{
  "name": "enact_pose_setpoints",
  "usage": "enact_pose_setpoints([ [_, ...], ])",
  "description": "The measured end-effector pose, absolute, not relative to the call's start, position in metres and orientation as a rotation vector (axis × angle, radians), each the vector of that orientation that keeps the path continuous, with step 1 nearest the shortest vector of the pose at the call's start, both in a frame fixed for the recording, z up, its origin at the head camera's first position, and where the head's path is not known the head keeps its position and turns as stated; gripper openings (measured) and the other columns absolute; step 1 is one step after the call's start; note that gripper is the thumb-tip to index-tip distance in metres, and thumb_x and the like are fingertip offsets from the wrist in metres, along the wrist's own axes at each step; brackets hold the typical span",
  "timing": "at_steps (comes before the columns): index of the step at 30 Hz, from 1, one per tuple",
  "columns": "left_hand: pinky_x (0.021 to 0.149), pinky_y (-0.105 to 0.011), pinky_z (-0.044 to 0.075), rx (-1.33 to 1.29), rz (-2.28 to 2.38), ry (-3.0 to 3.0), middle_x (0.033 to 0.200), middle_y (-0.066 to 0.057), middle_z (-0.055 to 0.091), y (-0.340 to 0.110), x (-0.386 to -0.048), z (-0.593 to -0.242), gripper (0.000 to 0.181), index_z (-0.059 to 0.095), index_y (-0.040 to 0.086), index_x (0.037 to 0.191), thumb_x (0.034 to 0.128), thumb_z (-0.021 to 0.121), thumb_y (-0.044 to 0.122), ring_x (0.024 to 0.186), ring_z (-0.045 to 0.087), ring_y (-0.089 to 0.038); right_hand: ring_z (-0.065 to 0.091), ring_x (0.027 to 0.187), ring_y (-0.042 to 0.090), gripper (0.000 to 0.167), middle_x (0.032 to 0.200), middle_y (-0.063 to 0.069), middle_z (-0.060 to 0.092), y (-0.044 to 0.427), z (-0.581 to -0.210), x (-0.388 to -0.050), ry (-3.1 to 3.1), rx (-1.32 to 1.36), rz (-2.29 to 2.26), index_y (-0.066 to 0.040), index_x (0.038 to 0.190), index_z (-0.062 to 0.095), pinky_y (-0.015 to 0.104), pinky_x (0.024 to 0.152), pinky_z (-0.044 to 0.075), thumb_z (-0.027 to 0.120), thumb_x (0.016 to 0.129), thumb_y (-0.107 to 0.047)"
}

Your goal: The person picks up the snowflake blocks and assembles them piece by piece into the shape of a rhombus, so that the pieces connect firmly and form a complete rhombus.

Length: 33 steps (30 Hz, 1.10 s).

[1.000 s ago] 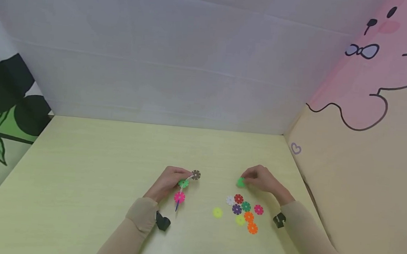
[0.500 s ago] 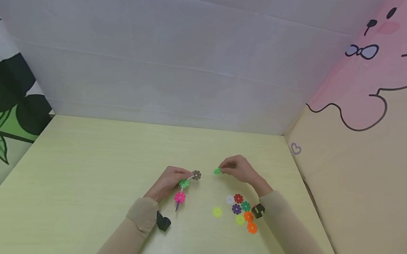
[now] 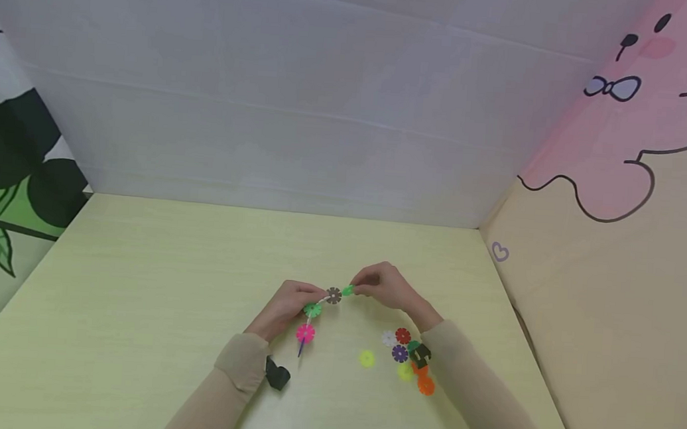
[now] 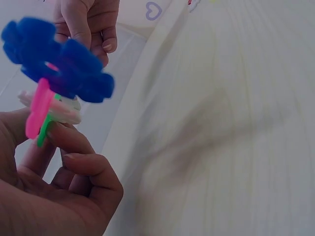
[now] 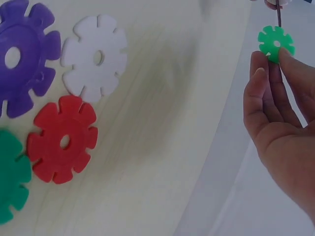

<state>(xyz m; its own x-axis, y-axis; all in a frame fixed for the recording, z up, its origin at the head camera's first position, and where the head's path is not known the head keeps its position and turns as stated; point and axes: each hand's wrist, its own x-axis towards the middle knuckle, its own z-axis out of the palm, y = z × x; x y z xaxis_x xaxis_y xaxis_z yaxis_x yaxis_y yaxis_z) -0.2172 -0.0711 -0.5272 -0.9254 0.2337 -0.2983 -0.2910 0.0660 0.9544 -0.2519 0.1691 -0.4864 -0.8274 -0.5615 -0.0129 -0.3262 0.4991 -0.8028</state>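
**Right hand (image 3: 383, 287) has carried the loose green disc (image 3: 348, 290) leftward to the chain (image 3: 312, 311)**

Right of centre a second ago, the disc is now at lower centre, pinched just beside the brown disc (image 3: 334, 295); contact is unclear. Left hand (image 3: 291, 304), hardly moved, pinches the chain at its white disc (image 4: 68, 113). Joining seems the step in hand; the next move calls for lining up edges.

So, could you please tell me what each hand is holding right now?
Left hand: holding a chain of joined plastic discs.
Right hand: pinching a green disc between thumb and fingers.
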Motion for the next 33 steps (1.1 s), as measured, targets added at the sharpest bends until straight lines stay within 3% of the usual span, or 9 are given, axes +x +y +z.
enact_pose_setpoints([
  [10, 0.066, -0.029, 0.041, -0.035, 1.937, 1.974, 0.092, -0.006, 0.068, -0.071, -0.217, -0.529, 0.018, 0.076, 0.001, 0.093, 0.086, 0.072, 0.017, 0.078, 0.052, -0.016, 0.064, 0.082, 0.01, 0.007, 0.09, -0.005, 0.069, 0.162, -0.484, -0.253, 2.566, -0.786, -1.126, -0.011, 0.093, 0.074, 0.027, 0.074, 0.051, 0.069, 0.088, -0.009],
  [19, 0.064, -0.027, 0.04, -0.029, 1.96, 1.942, 0.092, -0.008, 0.068, -0.072, -0.219, -0.532, 0.018, 0.075, 0.001, 0.093, 0.0858, 0.072, 0.016, 0.075, 0.052, -0.015, 0.064, 0.079, 0.008, 0.005, 0.086, -0.006, 0.069, 0.154, -0.482, -0.253, 2.594, -0.775, -1.057, -0.014, 0.09, 0.074, 0.026, 0.072, 0.051, 0.072, 0.086, -0.012],
  [33, 0.072, -0.03, 0.042, -0.04, 1.957, 1.972, 0.095, -0.009, 0.069, -0.07, -0.218, -0.533, 0.016, 0.075, 0.0, 0.092, 0.0863, 0.07, 0.014, 0.086, 0.055, -0.019, 0.063, 0.073, 0.004, 0.005, 0.084, -0.004, 0.069, 0.145, -0.48, -0.248, 2.74, -0.868, -0.945, -0.011, 0.087, 0.075, 0.02, 0.067, 0.05, 0.075, 0.083, -0.008],
])
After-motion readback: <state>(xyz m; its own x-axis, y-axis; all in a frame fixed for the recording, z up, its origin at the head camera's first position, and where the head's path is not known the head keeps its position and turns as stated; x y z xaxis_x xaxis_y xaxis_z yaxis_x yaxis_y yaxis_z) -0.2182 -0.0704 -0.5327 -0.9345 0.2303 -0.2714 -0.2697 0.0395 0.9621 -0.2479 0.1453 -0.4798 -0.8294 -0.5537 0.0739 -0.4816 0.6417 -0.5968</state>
